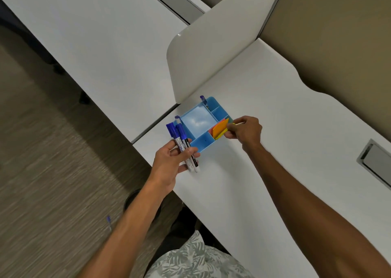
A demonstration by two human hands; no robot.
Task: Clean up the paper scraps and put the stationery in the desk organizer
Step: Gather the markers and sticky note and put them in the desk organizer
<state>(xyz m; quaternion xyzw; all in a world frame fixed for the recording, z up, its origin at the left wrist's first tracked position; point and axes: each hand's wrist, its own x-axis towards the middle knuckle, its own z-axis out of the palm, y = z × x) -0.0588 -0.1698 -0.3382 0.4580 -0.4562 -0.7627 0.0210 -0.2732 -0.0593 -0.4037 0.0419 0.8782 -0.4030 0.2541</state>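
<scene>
Head view shows a white desk (264, 129) that fills most of the frame, with a white divider panel (203, 51) standing on it beyond both hands. Just in front of the fingers of both hands, touching the foot of that panel, sits the blue desk organizer (206, 123), with one big square compartment and several narrow ones around it.

The left hand (171, 163) is closed around two blue-capped markers (183, 146). The thumb presses them against the fingers, and the caps stick out above the grip, next to the near left corner of the organizer. Two more blue-capped markers (177, 120) stand in the organizer, one just beyond the held caps and the other at the far corner.

The right hand (245, 131) pinches with thumb and fingertips a small stack of colored paper notes (220, 130), orange, yellow and pink. The notes stand tilted in a narrow compartment on the right side of the organizer, directly to the left of the pinching fingertips.

Far below the left forearm, a blue pen (109, 221) lies on the carpet floor (42, 150).
</scene>
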